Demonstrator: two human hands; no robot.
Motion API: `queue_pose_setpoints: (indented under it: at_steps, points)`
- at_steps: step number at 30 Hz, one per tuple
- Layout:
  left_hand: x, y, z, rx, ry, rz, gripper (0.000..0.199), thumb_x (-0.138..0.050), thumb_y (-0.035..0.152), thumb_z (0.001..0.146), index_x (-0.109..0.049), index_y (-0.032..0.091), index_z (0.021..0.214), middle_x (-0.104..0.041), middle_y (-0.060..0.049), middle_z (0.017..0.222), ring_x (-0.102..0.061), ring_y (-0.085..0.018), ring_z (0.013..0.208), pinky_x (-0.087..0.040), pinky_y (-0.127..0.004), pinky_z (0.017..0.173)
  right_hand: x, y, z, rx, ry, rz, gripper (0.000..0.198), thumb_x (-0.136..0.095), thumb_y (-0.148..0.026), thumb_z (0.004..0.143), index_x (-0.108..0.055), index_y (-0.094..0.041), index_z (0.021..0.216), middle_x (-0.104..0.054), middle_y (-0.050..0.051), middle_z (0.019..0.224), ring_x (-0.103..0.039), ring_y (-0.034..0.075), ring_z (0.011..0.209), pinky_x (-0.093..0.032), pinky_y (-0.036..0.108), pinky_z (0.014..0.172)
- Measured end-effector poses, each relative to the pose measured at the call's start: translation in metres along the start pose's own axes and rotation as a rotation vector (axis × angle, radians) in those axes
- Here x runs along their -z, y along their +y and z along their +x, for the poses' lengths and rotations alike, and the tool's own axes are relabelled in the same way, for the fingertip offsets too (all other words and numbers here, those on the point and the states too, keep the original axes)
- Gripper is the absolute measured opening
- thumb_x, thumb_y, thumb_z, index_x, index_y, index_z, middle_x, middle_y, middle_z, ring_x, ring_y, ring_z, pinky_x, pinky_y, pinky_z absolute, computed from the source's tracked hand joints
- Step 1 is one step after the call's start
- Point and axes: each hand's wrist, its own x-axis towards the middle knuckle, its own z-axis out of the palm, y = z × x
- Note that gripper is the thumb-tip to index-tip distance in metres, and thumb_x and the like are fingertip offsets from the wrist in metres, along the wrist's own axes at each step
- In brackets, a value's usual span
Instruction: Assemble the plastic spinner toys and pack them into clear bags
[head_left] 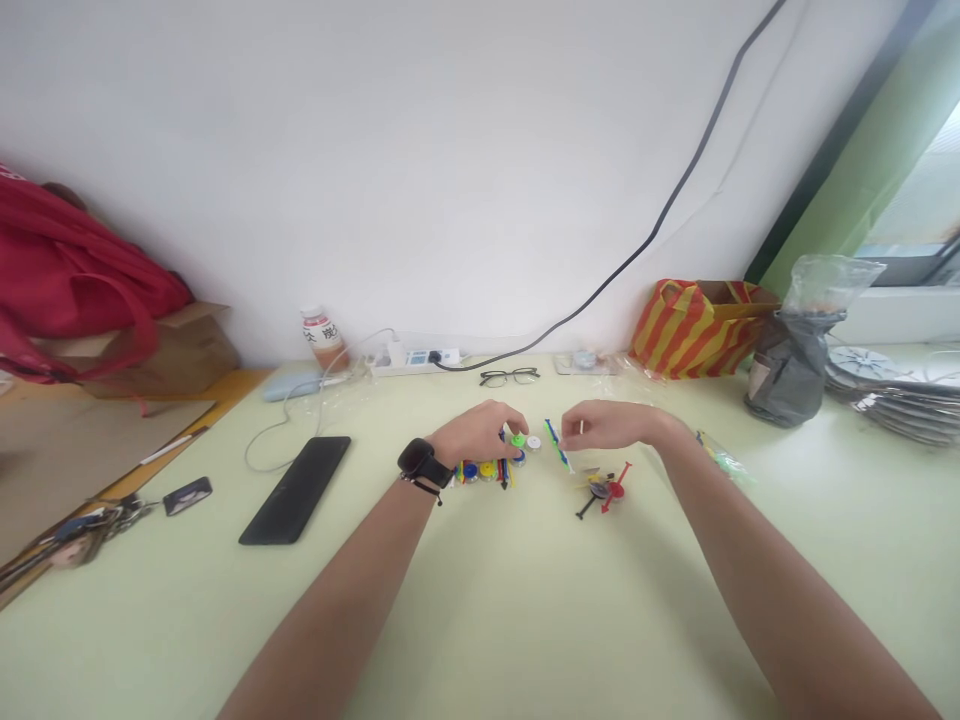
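My left hand (482,432), with a black watch (424,462) on its wrist, has thumb and forefinger closed round a small green round piece (518,440). Close to those fingers lies a white round piece (533,443). Under the palm are a blue disc (470,471), a yellow disc (487,470) and several coloured sticks, partly hidden. My right hand (600,425) is closed, its fingertips beside thin blue, green and white sticks (556,443); whatever it pinches is hidden. Nearer me lie a red arrow-ended stick with a disc (616,490) and a black one (587,507).
A black phone-like slab (295,491) lies at left. Eyeglasses (510,377), a power strip (416,361) and a bottle (325,338) line the wall. At right are a striped bag (701,330), a grey plastic bag (787,365) and a clear packet (721,458).
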Motion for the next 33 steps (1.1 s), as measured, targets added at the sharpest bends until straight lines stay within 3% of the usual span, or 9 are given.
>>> queue_pose_setpoints:
  at_steps: [4, 8, 15, 20, 23, 27, 30, 33]
  points:
    - [0.002, 0.000, 0.000, -0.021, 0.061, -0.026, 0.030, -0.075, 0.037, 0.081, -0.078, 0.021, 0.106, -0.076, -0.007, 0.111, -0.069, -0.024, 0.095, -0.052, -0.031, 0.077, 0.011, 0.007, -0.015, -0.041, -0.202, -0.016, 0.025, -0.079, -0.044, 0.071, -0.078, -0.025, 0.087, -0.076, 0.003, 0.095, -0.067, 0.023, 0.086, -0.045, 0.030, 0.069]
    - [0.004, 0.004, -0.001, -0.048, 0.125, -0.024, 0.027, -0.069, 0.039, 0.088, -0.077, 0.021, 0.107, -0.076, -0.007, 0.111, -0.068, -0.024, 0.099, -0.053, -0.032, 0.081, 0.009, 0.013, -0.010, -0.056, -0.225, -0.027, 0.013, -0.075, -0.030, 0.069, -0.077, -0.023, 0.080, -0.076, 0.003, 0.091, -0.066, 0.023, 0.085, -0.046, 0.031, 0.071]
    - [0.002, 0.028, 0.000, -0.134, 0.263, 0.053, 0.029, -0.062, 0.034, 0.096, -0.071, 0.022, 0.121, -0.074, -0.008, 0.115, -0.068, -0.026, 0.104, -0.052, -0.040, 0.097, 0.018, 0.013, -0.017, 0.107, 0.080, 0.173, 0.013, -0.062, -0.032, 0.086, -0.067, -0.022, 0.092, -0.069, 0.005, 0.101, -0.062, 0.021, 0.091, -0.048, 0.031, 0.079]
    - [-0.005, 0.043, 0.007, -0.158, 0.319, -0.390, 0.055, -0.066, 0.030, 0.094, -0.050, 0.023, 0.146, -0.071, -0.009, 0.119, -0.074, -0.020, 0.100, -0.060, -0.031, 0.089, 0.017, -0.004, -0.017, 0.270, 0.176, 0.484, 0.024, -0.061, -0.044, 0.092, -0.060, -0.020, 0.098, -0.064, 0.005, 0.092, -0.056, 0.018, 0.084, -0.048, 0.030, 0.076]
    - [-0.007, 0.044, 0.012, -0.139, 0.436, -0.529, 0.057, -0.068, 0.029, 0.093, -0.048, 0.022, 0.145, -0.068, -0.007, 0.113, -0.075, -0.017, 0.091, -0.061, -0.029, 0.084, 0.011, -0.013, -0.010, 0.292, 0.255, 0.584, 0.030, -0.061, -0.048, 0.093, -0.061, -0.019, 0.103, -0.062, 0.004, 0.088, -0.055, 0.017, 0.080, -0.048, 0.030, 0.077]
    - [-0.004, 0.043, 0.011, -0.129, 0.562, -0.298, 0.025, -0.067, 0.030, 0.095, -0.066, 0.019, 0.117, -0.067, -0.004, 0.095, -0.069, -0.017, 0.085, -0.059, -0.030, 0.080, 0.006, -0.018, -0.002, 0.326, 0.419, 0.657, 0.029, -0.067, -0.045, 0.090, -0.062, -0.020, 0.104, -0.064, 0.006, 0.099, -0.058, 0.018, 0.087, -0.050, 0.032, 0.080]
    - [0.000, 0.046, 0.008, -0.116, 0.580, -0.039, 0.010, -0.062, 0.026, 0.097, -0.069, 0.019, 0.101, -0.064, -0.007, 0.101, -0.065, -0.018, 0.085, -0.056, -0.030, 0.077, 0.002, -0.022, -0.001, 0.394, 0.308, 0.733, 0.027, -0.069, -0.040, 0.089, -0.063, -0.022, 0.108, -0.067, 0.007, 0.106, -0.063, 0.021, 0.099, -0.052, 0.037, 0.088]
    - [0.001, 0.052, 0.005, -0.111, 0.558, 0.142, 0.009, -0.058, 0.020, 0.098, -0.067, 0.019, 0.100, -0.060, -0.007, 0.108, -0.062, -0.016, 0.080, -0.052, -0.030, 0.073, -0.004, -0.024, 0.002, 0.416, 0.282, 0.800, 0.021, -0.068, -0.037, 0.090, -0.064, -0.024, 0.106, -0.067, 0.005, 0.111, -0.064, 0.022, 0.105, -0.052, 0.041, 0.095]
